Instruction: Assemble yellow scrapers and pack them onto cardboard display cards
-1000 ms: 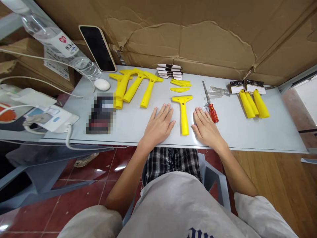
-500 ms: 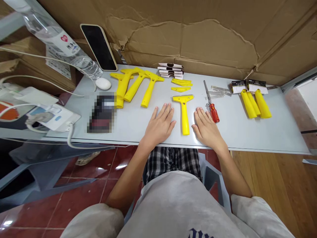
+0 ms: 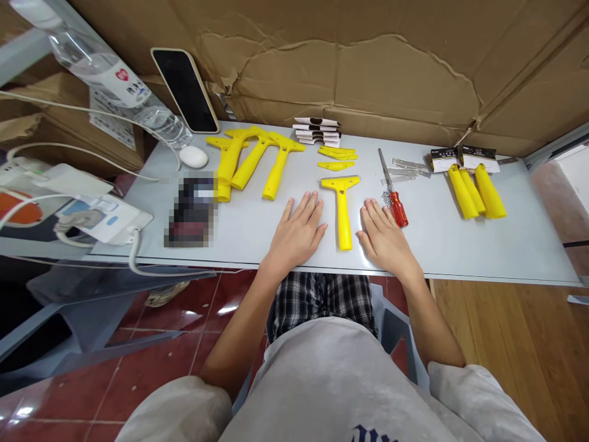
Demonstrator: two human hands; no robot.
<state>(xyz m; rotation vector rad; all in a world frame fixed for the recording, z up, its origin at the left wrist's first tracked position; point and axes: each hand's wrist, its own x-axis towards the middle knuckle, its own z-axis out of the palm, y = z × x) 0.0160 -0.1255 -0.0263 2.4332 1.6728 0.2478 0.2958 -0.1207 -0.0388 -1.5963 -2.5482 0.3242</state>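
Observation:
Flat on the grey table (image 3: 248, 236) lie my left hand (image 3: 299, 230) and my right hand (image 3: 384, 236), both holding nothing. Between them, touching neither, is a yellow scraper handle (image 3: 343, 215) with its wide head away from me. Yellow strips (image 3: 337, 164) lie beyond that head. A red-handled screwdriver (image 3: 396, 205) is close by my right fingers, with small screws (image 3: 386, 197) beside its shaft. Thin metal blades (image 3: 407, 169) are behind it. Several more yellow scraper handles (image 3: 276, 169) lie to the left of centre.
At the right are yellow scrapers (image 3: 488, 190) with black-and-white card sleeves (image 3: 478, 161). Folded card sleeves (image 3: 316, 131) are stacked at the back. A phone (image 3: 186, 92), a water bottle (image 3: 119, 80), a white oval object (image 3: 194, 157) and a power strip (image 3: 108, 221) occupy the left. Cardboard (image 3: 368, 73) walls the back.
Both hands and the tools stay where they were. Only the camera's view has shifted very slightly.

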